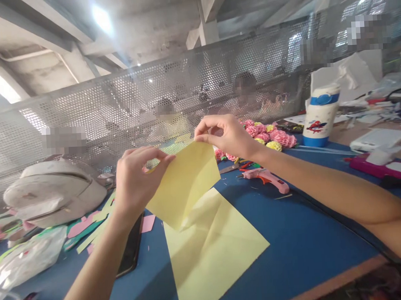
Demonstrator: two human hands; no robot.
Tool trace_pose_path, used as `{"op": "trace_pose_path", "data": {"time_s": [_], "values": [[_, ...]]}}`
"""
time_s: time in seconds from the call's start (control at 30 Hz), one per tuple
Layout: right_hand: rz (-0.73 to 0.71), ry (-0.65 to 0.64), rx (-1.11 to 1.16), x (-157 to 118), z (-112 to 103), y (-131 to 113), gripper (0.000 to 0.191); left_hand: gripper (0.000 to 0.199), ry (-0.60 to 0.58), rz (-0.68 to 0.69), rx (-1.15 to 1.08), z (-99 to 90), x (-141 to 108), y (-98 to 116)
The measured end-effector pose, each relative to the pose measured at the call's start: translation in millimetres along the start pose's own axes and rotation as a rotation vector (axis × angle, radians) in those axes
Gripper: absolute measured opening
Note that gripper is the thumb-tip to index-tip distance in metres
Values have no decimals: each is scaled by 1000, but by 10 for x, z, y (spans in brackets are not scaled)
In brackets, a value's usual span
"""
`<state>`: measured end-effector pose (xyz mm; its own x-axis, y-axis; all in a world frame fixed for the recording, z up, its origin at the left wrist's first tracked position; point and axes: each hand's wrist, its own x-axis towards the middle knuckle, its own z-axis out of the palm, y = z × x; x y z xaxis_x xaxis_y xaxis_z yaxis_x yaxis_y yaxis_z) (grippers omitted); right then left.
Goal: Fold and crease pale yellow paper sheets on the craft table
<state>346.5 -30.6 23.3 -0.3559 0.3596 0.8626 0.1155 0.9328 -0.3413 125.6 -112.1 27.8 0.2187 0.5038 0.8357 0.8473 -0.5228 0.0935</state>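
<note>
A yellow paper sheet (188,177) is held up above the table by its upper edge. My left hand (139,173) pinches its upper left corner between thumb and fingers. At the upper right corner, my right hand (221,133) grips the same sheet with thumb and fingertips. Beneath it, a second, paler yellow sheet (222,247) with crease lines lies on the blue tabletop (292,234). The raised sheet's lower tip hangs over or against the upper part of the lying one; whether they touch is unclear.
A pink glue gun (269,181), scissors (230,168) and pink and yellow paper flowers (277,138) lie beyond the sheets. At right stands a white-blue bottle (321,117). Left are a phone (131,247), paper scraps (83,225) and a white bag (55,191). People sit behind the mesh panel (117,109).
</note>
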Motion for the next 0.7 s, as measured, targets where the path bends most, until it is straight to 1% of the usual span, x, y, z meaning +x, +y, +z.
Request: {"op": "trace_pose_path", "data": {"time_s": [0.07,0.1,0.2,0.27,0.33,0.43,0.5,0.53,0.57,0.63,0.67,0.7], "values": [[-8,-25,8,-23,-35,17,20,20,-42,1,13,-61,-83,-21],[-12,-30,3,-28,-53,21,21,21,-42,5,19,-96,-124,-32],[7,0,-11,-25,-131,40,22,18,14,10,32,-222,-258,-86],[29,7,-13,-26,-200,76,22,14,25,-16,31,-319,-366,-133],[54,4,-24,-43,-272,140,21,12,1,-79,8,-421,-479,-172],[140,26,-29,-96,-347,259,20,13,-8,-270,-8,-577,-585,-203],[199,7,-20,-128,-352,309,23,18,14,-382,-12,-669,-555,-204],[210,-17,-19,-135,-338,313,24,20,32,-395,1,-701,-504,-198],[206,-45,-22,-135,-312,302,25,22,36,-377,17,-720,-430,-185],[169,-86,-34,-108,-235,231,26,24,9,-267,93,-698,-241,-133],[146,-94,-35,-83,-189,178,24,29,-80,-218,89,-655,-140,-94],[125,-102,-31,-54,-141,118,22,41,-231,-192,51,-592,-44,-47]]}}
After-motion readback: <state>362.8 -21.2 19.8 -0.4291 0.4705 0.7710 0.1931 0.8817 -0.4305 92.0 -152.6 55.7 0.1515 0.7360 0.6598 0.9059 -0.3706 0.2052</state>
